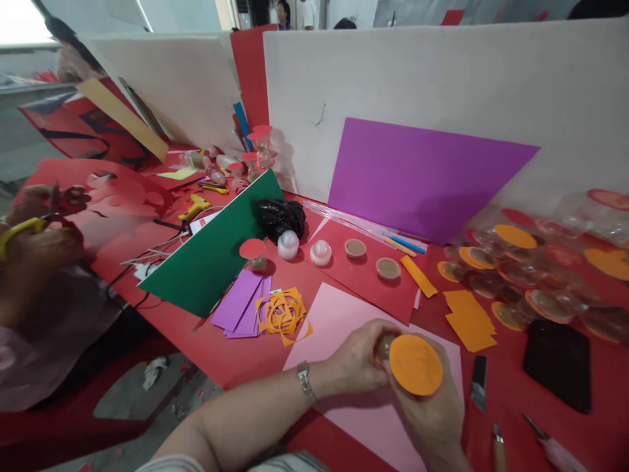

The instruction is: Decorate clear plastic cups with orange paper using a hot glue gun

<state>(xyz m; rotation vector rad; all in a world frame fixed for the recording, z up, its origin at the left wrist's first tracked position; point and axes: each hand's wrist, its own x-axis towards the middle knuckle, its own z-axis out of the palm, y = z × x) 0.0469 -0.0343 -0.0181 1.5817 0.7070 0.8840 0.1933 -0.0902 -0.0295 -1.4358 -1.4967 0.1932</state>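
Both my hands meet over a pink paper sheet (pixel 334 321) at the table's near edge. Together they hold a small clear cup (pixel 384 345) lying on its side, capped with an orange paper disc (pixel 415 364) that faces me. My left hand (pixel 361 357), a watch on its wrist, grips the cup's body from the left. My right hand (pixel 435 410) cradles the disc end from below and the right.
A red table (pixel 196 341) holds a green sheet (pixel 216 246), purple sheet (pixel 417 174), purple strips, orange cut-out scraps (pixel 282 313), several disc-capped cups (pixel 521 275) at right, a black phone (pixel 557 364) and a knife (pixel 479 383). Another person's hand with yellow scissors (pixel 22 229) works at the left.
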